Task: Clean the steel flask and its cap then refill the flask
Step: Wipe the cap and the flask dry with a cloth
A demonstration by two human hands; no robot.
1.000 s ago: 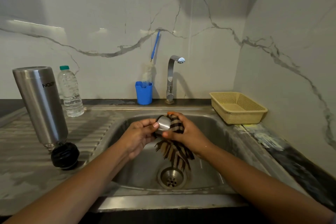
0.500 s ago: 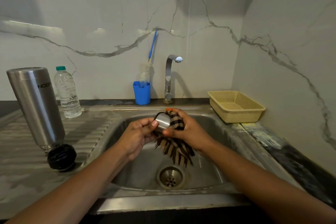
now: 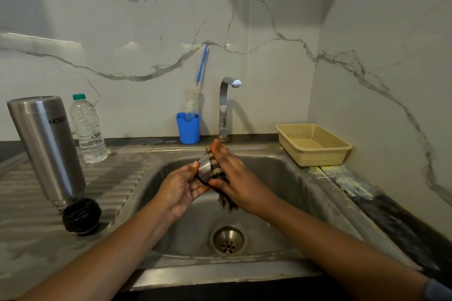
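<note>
Fingers: left hand [image 3: 183,188] curls thumb and fingers round the steel cap [image 3: 205,169]; right hand [image 3: 236,178] pinches the striped cloth [image 3: 217,173] against it, fingers laid long over the top.
Cap look: short, brushed steel, dark rim.
Cap place: over the sink [image 3: 281,171] basin, between both hands.
Cap axis: slanted, with the rim seemingly toward the left palm; cloth hides the far end.
Flask: steel flask [image 3: 46,149] stands inverted on the drainboard [image 3: 117,178], mouth down and long axis near upright, beside a black stopper [image 3: 81,215].
</note>
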